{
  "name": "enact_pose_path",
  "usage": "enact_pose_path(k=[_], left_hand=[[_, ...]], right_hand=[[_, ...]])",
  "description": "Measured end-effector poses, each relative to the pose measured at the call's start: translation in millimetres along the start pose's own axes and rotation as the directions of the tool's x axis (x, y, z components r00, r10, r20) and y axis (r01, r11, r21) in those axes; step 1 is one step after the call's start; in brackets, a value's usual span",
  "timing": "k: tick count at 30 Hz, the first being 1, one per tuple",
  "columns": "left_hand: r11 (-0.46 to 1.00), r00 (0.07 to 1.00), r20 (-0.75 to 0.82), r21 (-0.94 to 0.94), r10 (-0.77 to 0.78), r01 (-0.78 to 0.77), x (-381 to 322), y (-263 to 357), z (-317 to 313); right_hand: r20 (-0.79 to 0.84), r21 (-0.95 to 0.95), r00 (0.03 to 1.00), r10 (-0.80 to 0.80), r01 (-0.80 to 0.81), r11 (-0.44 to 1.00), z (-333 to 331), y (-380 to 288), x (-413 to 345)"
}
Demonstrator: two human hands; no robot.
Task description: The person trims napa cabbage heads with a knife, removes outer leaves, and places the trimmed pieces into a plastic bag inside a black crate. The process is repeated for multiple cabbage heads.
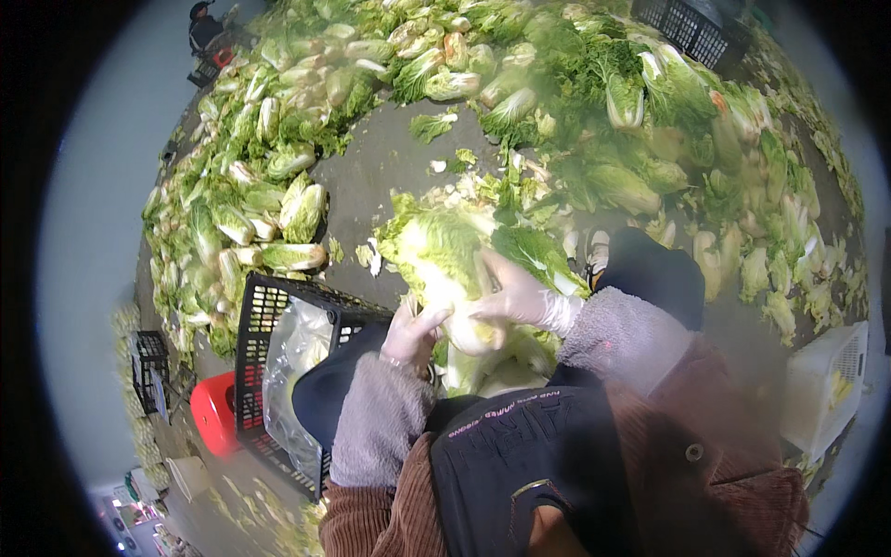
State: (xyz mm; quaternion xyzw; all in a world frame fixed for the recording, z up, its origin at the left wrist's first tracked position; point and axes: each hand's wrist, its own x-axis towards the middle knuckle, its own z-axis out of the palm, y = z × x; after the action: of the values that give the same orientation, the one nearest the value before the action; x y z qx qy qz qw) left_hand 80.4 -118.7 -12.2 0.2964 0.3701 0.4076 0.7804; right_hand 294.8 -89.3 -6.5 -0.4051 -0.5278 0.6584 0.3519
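Observation:
Both my hands wear thin pale gloves and hold one napa cabbage (438,261) in front of my lap, its stem end toward me. My left hand (412,331) grips it low, near the stem end. With fingers spread over its side, my right hand (518,292) holds the cabbage from the right. A loose dark green cabbage leaf (532,250) lies just beyond my right hand. Below the held cabbage, more pale cabbage leaves (480,369) show between my knees, partly hidden by my hands.
To my left stands a black plastic crate (254,348) lined with a clear bag (296,390); a red stool (214,412) is beside it. Heaped napa cabbages (299,209) surround me on the floor (390,146). A white crate (825,397) stands at right. Another person (203,28) sits far left.

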Motion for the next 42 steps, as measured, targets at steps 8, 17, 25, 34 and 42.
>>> enact_pose_path(k=[8,17,25,34,42], left_hand=[[0.905,0.997,0.07,-0.425,0.044,-0.01,-15.2,-8.0,-6.7],[0.949,0.93,-0.193,0.111,0.313,-0.296,-33.5,32.1,10.0],[0.88,0.932,-0.192,0.429,0.308,-0.202,-32.3,39.5,35.7],[0.933,0.926,-0.297,0.336,0.232,-0.126,-21.5,35.4,36.7],[0.82,0.882,-0.294,0.549,0.369,-0.16,-10.6,27.1,39.3]], right_hand=[[0.0,0.4,0.986,0.169,-0.155,0.903,4.8,12.8,5.8],[0.082,-0.352,0.976,-0.202,0.218,0.91,35.7,-31.3,0.6],[-0.027,-0.114,0.997,-0.074,0.071,0.991,42.8,-27.8,-5.4],[0.05,0.315,0.997,0.054,-0.067,0.947,19.0,-17.8,-2.7],[0.028,0.205,0.998,-0.061,0.054,0.977,15.6,-8.6,-4.3]])
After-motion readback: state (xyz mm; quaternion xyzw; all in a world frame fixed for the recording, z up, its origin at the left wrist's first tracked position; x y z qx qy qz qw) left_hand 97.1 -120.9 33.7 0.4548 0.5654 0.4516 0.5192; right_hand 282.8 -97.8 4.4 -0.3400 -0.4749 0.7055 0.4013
